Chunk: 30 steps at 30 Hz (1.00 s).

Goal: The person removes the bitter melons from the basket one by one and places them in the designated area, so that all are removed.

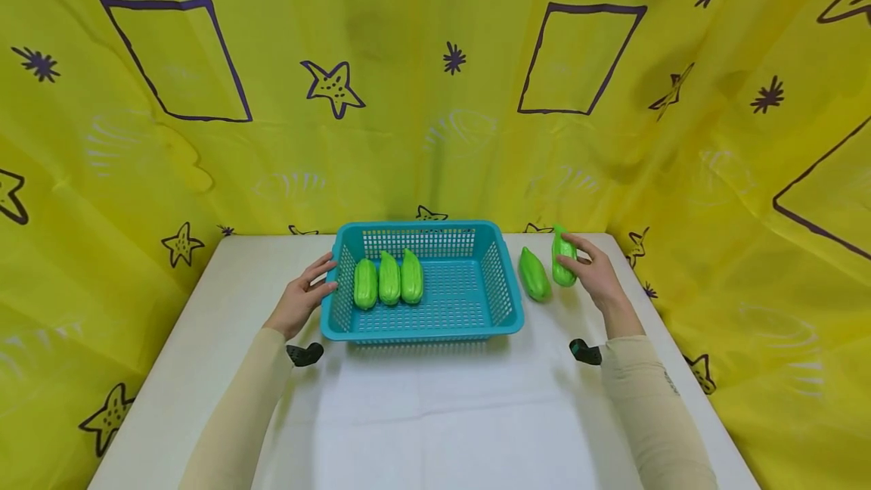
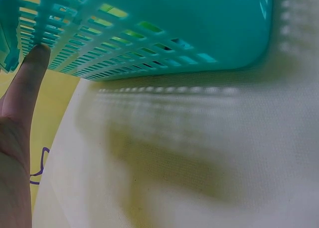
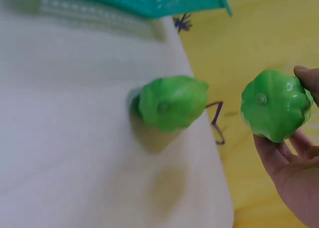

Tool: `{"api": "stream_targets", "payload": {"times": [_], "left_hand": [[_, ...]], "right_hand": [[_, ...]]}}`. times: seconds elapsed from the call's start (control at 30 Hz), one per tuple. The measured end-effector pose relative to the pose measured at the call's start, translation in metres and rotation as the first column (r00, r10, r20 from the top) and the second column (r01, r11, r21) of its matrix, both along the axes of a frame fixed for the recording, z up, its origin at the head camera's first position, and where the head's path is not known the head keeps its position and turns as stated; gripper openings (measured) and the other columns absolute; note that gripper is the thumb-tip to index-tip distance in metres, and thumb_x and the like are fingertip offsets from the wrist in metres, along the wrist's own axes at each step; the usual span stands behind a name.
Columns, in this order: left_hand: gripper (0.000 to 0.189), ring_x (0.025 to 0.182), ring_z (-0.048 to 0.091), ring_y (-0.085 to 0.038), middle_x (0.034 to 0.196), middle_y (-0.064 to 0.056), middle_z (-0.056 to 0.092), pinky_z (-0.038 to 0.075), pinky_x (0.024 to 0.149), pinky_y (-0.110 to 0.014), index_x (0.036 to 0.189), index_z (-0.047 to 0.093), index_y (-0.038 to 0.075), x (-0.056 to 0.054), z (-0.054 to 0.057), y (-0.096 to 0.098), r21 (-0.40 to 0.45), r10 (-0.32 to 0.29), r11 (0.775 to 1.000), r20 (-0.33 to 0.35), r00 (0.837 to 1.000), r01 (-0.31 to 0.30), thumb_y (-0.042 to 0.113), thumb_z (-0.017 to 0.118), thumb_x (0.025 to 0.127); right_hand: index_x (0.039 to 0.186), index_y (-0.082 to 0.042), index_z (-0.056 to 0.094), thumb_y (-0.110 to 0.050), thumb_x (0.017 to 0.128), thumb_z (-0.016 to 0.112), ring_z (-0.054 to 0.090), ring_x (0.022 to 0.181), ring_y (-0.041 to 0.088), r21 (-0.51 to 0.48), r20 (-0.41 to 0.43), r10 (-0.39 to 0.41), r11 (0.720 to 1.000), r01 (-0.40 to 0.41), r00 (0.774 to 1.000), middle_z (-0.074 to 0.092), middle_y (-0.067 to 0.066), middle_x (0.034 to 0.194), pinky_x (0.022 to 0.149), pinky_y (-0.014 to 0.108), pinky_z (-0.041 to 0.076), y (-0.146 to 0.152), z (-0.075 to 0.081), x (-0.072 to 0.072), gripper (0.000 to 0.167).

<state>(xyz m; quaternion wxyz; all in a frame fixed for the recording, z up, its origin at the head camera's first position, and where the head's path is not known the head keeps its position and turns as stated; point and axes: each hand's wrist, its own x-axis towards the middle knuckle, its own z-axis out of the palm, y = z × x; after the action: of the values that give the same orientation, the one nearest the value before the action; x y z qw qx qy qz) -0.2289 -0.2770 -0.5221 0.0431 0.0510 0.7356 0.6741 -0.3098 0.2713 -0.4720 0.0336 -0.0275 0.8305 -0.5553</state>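
Observation:
A blue-green plastic basket (image 1: 422, 335) stands on the table. In its left half, three green ribbed gourds (image 1: 390, 278) lie side by side. My left hand (image 1: 304, 297) touches the basket's left side, and the left wrist view shows a straight finger (image 2: 31, 71) against the perforated wall. To the right of the basket, my right hand (image 1: 593, 269) holds another green gourd (image 1: 563, 259) between thumb and fingers, raised off the table. Beside it, one more gourd (image 1: 534, 275) lies on the tabletop. The right wrist view shows the held gourd's (image 3: 274, 106) rounded, lobed end.
The white-covered table (image 1: 435, 414) extends toward me from the basket. A yellow curtain (image 1: 408, 157) with dark drawn stars and frames closes off the back and both sides. Dark wrist devices (image 1: 305, 355) sit at both sleeves.

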Motion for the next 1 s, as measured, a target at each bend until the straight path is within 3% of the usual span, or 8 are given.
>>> {"api": "stream_targets", "payload": {"times": [0.3, 0.63, 1.0], "left_hand": [[0.061, 0.142, 0.032, -0.031, 0.162, 0.007, 0.019, 0.046, 0.097, -0.019, 0.151, 0.036, 0.007, -0.002, 0.001, 0.0, 0.014, -0.007, 1.0, -0.006, 1.0, 0.007, 0.027, 0.061, 0.098], [0.06, 0.142, 0.03, -0.035, 0.162, 0.004, 0.018, 0.046, 0.095, -0.017, 0.151, 0.037, 0.006, -0.002, 0.001, -0.002, 0.009, -0.003, 1.0, -0.016, 1.0, 0.003, 0.025, 0.06, 0.099], [0.06, 0.141, 0.031, -0.034, 0.162, 0.005, 0.018, 0.045, 0.098, -0.022, 0.151, 0.037, 0.006, -0.003, -0.001, -0.001, 0.002, -0.009, 1.0, -0.011, 1.0, 0.009, 0.025, 0.06, 0.099]], "right_hand": [[0.152, -0.009, 0.035, -0.027, 0.098, 0.061, 0.029, 0.138, 0.048, 0.056, 0.051, 0.02, 0.998, -0.023, 0.999, 0.019, 0.021, 0.159, 0.11, 0.058, 0.031, 0.018, -0.02, -0.012, 0.063], [0.154, -0.01, 0.032, -0.027, 0.101, 0.057, 0.026, 0.138, 0.047, 0.121, 0.128, 0.077, 0.988, -0.093, 0.989, 0.016, 0.022, 0.16, 0.109, 0.056, 0.033, 0.017, -0.038, -0.025, 0.061], [0.153, -0.01, 0.034, -0.023, 0.102, 0.055, 0.028, 0.137, 0.047, 0.221, 0.178, 0.056, 0.971, -0.095, 0.982, 0.019, 0.023, 0.159, 0.111, 0.058, 0.028, 0.01, -0.041, -0.028, 0.057]]}}
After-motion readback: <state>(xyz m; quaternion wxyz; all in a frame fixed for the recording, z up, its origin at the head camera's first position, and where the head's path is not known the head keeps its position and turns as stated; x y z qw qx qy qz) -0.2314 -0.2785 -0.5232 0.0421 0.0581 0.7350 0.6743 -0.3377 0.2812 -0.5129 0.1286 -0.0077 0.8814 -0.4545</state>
